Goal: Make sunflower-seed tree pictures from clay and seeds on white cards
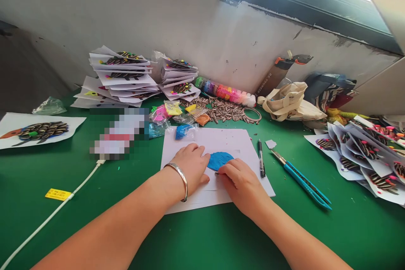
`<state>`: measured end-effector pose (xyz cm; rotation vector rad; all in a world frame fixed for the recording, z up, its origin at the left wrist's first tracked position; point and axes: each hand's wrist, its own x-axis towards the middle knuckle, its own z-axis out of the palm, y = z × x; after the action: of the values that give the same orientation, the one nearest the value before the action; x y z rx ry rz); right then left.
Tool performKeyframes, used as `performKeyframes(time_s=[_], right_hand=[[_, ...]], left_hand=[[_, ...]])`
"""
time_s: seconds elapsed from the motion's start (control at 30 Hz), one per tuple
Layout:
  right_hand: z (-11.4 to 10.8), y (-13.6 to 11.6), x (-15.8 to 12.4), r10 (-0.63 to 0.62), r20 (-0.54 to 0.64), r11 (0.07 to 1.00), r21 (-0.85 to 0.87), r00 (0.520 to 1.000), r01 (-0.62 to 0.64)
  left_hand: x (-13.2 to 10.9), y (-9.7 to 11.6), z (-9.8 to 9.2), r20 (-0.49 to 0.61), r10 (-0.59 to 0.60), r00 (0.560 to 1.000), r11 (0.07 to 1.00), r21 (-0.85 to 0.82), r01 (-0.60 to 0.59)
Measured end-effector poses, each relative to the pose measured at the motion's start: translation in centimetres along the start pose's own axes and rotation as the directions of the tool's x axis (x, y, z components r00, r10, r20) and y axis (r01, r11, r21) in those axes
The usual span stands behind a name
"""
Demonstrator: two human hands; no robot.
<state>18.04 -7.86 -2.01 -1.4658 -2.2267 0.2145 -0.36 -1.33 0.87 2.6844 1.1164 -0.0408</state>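
Note:
A flat blue clay oval (pixel 220 161) lies on white paper (pixel 193 202) in front of me. My left hand (pixel 191 166), with a silver bracelet at its wrist, rests on the paper with its fingers apart, fingertips at the oval's left edge. At the lower right edge of the clay, my right hand (pixel 236 177) pinches a small dark piece, probably a sunflower seed, partly hidden by the fingers. A bag of blue clay (pixel 185 131) sits at the paper's top left.
Striped seeds (pixel 224 110) and coloured clay bags (pixel 160 113) lie beyond the paper. A pen (pixel 261 158) and a blue cutter (pixel 303 181) are at right. Stacked seed pictures (pixel 126 80) stand behind; a white cable (pixel 53 215) runs at left.

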Motion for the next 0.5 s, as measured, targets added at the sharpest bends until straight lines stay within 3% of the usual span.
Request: performKeyframes(time_s=[0.23, 0.5], right_hand=[[-0.6, 0.9, -0.1, 0.015, 0.053, 1.0, -0.009, 0.999, -0.014], [-1.5, 1.1, 0.0, -0.005, 0.101, 0.999, -0.035, 0.995, 0.009]], left_hand=[[0.0, 0.3, -1.0, 0.058, -0.018, 0.998, 1.0, -0.008, 0.019], [0.1, 0.2, -0.7, 0.053, -0.012, 0.999, 1.0, -0.017, 0.013]])
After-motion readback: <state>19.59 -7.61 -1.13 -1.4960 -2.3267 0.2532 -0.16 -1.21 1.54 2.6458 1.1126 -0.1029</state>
